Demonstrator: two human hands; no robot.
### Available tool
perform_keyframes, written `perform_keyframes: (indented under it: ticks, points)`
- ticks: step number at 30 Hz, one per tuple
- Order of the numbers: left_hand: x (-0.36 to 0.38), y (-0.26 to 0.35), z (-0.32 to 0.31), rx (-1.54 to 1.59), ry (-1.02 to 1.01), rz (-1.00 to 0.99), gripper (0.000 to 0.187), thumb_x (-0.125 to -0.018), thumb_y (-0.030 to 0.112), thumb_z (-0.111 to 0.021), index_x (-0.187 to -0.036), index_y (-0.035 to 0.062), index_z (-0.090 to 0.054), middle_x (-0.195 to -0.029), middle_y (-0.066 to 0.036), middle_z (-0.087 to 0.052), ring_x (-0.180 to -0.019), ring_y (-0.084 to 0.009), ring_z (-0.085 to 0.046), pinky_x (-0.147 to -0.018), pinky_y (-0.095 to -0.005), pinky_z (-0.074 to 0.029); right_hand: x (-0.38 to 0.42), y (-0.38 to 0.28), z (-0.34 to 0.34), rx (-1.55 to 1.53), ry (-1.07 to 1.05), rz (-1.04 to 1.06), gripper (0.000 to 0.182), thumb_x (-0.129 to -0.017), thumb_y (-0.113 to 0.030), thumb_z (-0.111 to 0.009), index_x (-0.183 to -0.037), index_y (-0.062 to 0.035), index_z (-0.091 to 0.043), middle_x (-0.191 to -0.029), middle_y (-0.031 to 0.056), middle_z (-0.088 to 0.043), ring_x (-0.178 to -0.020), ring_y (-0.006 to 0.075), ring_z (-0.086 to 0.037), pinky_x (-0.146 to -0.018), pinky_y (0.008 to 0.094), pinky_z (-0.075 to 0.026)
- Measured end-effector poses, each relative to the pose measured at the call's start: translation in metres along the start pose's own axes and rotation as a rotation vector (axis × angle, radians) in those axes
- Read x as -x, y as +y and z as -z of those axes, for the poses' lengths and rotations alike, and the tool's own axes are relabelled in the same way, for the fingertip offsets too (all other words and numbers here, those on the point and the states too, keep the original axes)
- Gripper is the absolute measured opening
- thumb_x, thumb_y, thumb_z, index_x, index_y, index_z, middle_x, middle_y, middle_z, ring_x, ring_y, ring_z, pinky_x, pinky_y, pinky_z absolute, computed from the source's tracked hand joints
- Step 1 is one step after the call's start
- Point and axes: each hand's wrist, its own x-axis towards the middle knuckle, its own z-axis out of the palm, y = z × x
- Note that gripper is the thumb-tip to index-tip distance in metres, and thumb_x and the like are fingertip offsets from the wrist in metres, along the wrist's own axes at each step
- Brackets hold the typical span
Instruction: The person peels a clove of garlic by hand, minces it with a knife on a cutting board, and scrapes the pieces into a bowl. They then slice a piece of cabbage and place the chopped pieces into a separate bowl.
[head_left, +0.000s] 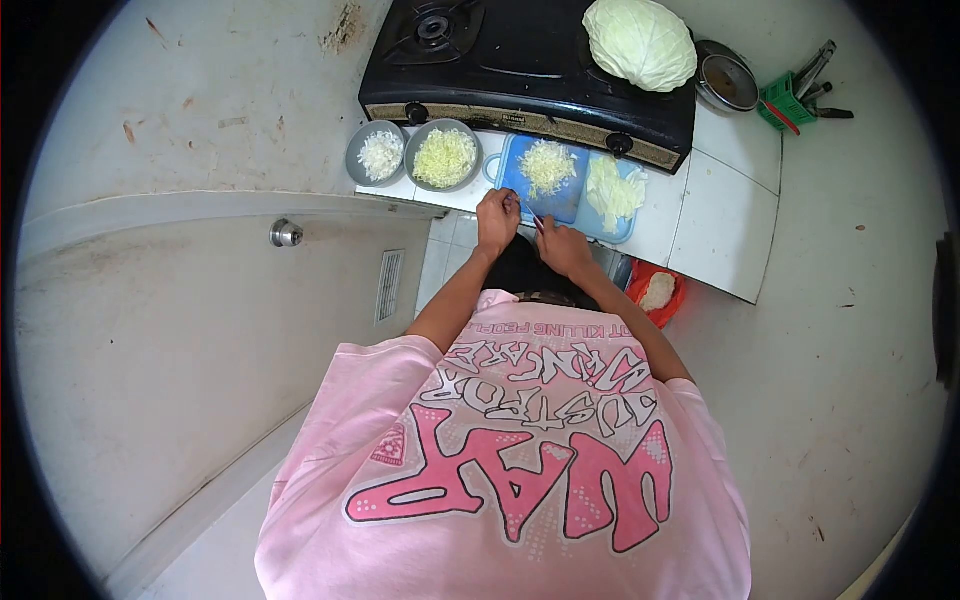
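Observation:
My right hand (562, 246) is closed on the handle of a small knife (534, 217), its blade pointing toward my left hand. Closed fingers of my left hand (498, 217) meet near the blade tip, at the front edge of the blue cutting board (563, 208); what they pinch is too small to name. Shredded cabbage (547, 167) lies on the board in a pile. To its right, pale cabbage leaves (614, 192) rest on the light blue tray (622, 233). Two grey bowls stand left of the board, one with white shreds (381, 156), the other with yellow-green shreds (445, 158).
A black gas stove (530, 110) runs behind the board, with a whole cabbage (640, 44) on its right side. Further right are a metal pot (728, 80) and a green basket of utensils (786, 103). Below the counter sits a red bag (672, 303).

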Motion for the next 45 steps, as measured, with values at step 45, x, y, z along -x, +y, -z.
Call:
perform_keyframes:
  ticks: [45]
  points:
    - [0.0, -0.017, -0.018, -0.05, 0.101, 0.142, 0.007, -0.084, 0.002, -0.069, -0.086, -0.0031, -0.073, -0.077, -0.016, -0.071, -0.068, -0.0226, -0.07, -0.067, -0.0355, -0.056, 0.002, -0.003, 0.004, -0.037, -0.056, -0.056, 0.037, -0.098, -0.03, -0.056, -0.112, 0.0048, -0.053, -0.074, 0.0261, -0.069, -0.068, 0.0463, -0.07, -0.064, 0.056, -0.057]
